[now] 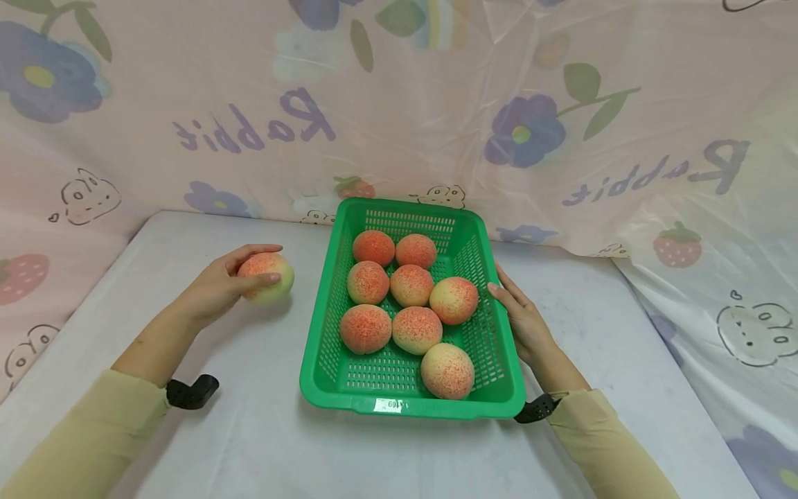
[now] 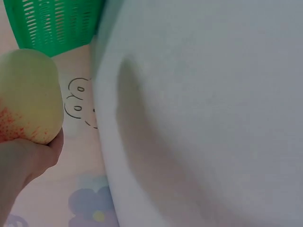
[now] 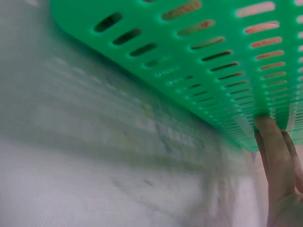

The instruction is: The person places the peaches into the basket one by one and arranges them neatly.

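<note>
My left hand point(image 1: 215, 284) grips a peach point(image 1: 283, 277), thumb and fingers round its sides, over the table left of the basket. In the left wrist view this peach point(image 2: 31, 90) shows its pale yellow-green side with red specks. A green slotted plastic basket point(image 1: 413, 407) stands in the middle, with several red-and-yellow peaches point(image 1: 411, 285) inside. At the basket's right side my right hand point(image 1: 526, 322) holds the rim, thumb over the edge. The right wrist view has that hand's fingers point(image 3: 274, 151) against the outside of the slotted wall point(image 3: 199, 52).
A white-covered table point(image 1: 249, 443) lies under everything. Behind it and at both sides hangs a pale pink curtain point(image 1: 399, 90) with flowers, rabbits and lettering. A small label point(image 1: 388, 405) is on the basket's front rim. Black straps point(image 1: 192, 392) circle both wrists.
</note>
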Tool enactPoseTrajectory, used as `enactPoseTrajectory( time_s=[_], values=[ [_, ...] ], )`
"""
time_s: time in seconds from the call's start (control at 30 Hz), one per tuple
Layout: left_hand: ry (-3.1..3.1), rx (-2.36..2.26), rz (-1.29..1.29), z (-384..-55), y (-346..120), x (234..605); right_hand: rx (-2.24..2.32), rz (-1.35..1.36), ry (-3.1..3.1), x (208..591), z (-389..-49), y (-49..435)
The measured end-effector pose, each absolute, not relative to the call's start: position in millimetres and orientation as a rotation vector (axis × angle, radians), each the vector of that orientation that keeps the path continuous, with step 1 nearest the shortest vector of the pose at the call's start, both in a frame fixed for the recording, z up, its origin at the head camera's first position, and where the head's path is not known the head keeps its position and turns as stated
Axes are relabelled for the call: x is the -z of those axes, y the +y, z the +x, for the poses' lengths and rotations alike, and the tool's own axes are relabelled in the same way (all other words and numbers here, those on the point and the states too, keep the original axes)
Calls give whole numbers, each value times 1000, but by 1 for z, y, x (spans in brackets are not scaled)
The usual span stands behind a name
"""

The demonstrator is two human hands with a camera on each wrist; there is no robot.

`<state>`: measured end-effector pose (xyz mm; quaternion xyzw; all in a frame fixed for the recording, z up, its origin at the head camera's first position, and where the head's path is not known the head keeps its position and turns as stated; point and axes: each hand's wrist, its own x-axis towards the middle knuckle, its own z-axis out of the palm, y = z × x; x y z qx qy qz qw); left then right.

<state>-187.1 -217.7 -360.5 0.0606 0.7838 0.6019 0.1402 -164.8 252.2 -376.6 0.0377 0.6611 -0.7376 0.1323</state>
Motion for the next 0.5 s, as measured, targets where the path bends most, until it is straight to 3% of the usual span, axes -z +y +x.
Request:
enactPoseTrajectory(
  time_s=[0.5],
  values=[
    [2212, -1821, 278, -186, -197, 331, 2142, 120, 1919, 377, -165, 253]
  ],
)
